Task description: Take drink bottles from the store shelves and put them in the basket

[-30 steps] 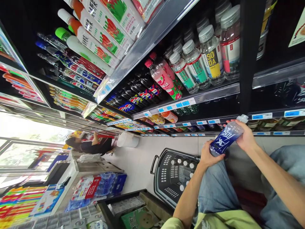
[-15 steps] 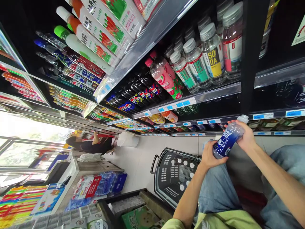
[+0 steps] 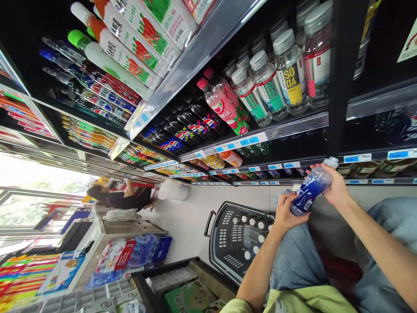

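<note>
A clear bottle with a blue label and a white cap (image 3: 309, 187) is held slanted in front of the lowest shelves. My left hand (image 3: 286, 213) grips its base from below. My right hand (image 3: 334, 187) wraps its upper part near the cap. Both hands are closed on it. Below them stands a dark shopping basket (image 3: 224, 237) holding several white-capped bottles. My jeans-clad knees sit under and to the right of the bottle.
Drink shelves (image 3: 260, 139) with price tags rise ahead, stocked with soda water, pink drinks and cola. A person in dark clothes (image 3: 125, 198) crouches far down the aisle beside a white bucket (image 3: 172, 190). Water packs (image 3: 130, 254) and cartons (image 3: 190, 298) lie on the left.
The bottle has turned a little in my hands, with the label rotated. My left fingers have shifted on its base. The view has drifted slightly.
</note>
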Demonstrator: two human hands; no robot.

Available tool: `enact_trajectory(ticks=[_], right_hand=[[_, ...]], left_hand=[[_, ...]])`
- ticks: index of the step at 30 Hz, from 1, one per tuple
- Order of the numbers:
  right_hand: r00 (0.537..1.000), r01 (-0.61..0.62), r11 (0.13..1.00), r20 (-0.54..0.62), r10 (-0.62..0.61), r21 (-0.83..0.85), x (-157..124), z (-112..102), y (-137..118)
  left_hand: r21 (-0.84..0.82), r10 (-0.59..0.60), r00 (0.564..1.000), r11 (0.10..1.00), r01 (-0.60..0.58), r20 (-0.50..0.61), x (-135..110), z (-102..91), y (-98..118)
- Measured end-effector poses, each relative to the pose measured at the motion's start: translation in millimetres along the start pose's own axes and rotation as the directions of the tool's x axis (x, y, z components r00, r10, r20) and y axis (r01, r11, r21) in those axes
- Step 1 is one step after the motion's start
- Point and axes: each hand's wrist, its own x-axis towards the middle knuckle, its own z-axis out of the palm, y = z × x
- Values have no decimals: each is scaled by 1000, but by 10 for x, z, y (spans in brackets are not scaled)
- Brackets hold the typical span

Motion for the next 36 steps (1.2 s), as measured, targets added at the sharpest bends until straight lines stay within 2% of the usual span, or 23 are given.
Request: enact_trajectory(ticks=[5, 8, 12, 16, 20, 23, 28, 30, 31, 33, 36], right_hand=[[998, -9, 998, 61, 13, -58, 14, -13, 8], [999, 7, 998, 47, -4, -58, 28, -19, 19], [999, 40, 999, -12, -40, -3, 79, -54, 35], [996, 69, 997, -68, -66, 44, 141, -89, 31], [995, 87, 995, -59, -83, 53, 153, -72, -41], [996, 87, 996, -1, -87, 4, 108, -53, -118], [978, 135, 981, 177, -109, -142, -48, -116, -194], [953, 168, 957, 288, -96, -236, -126, -165, -200], [934, 192, 940, 347, -87, -283, -170, -191, -194], [891, 241, 900, 450, -58, -363, -268, -242, -161], [853, 271, 841, 522, 16, -469, -423, -320, -28]], left_hand=[[-52, -160, 980, 985, 167, 121, 35, -106, 14], [-76, -189, 967, 976, 204, 173, 47, -136, 33], [-55, -87, 979, 994, 99, 184, 60, -94, 84], [34, 31, 991, 999, -36, 127, 25, 20, 127], [142, 1, 999, 990, -8, 50, -16, 172, 188], [56, -45, 999, 997, 45, -11, -4, 259, 269], [-233, -197, 980, 954, 186, -21, -63, 289, 446], [-376, -298, 954, 884, 279, 7, -141, 283, 504], [-466, -356, 933, 817, 339, 55, -187, 275, 523], [-646, -442, 866, 594, 479, 235, -292, 233, 534], [-750, -439, 741, 197, 632, 509, -492, 81, 496]])
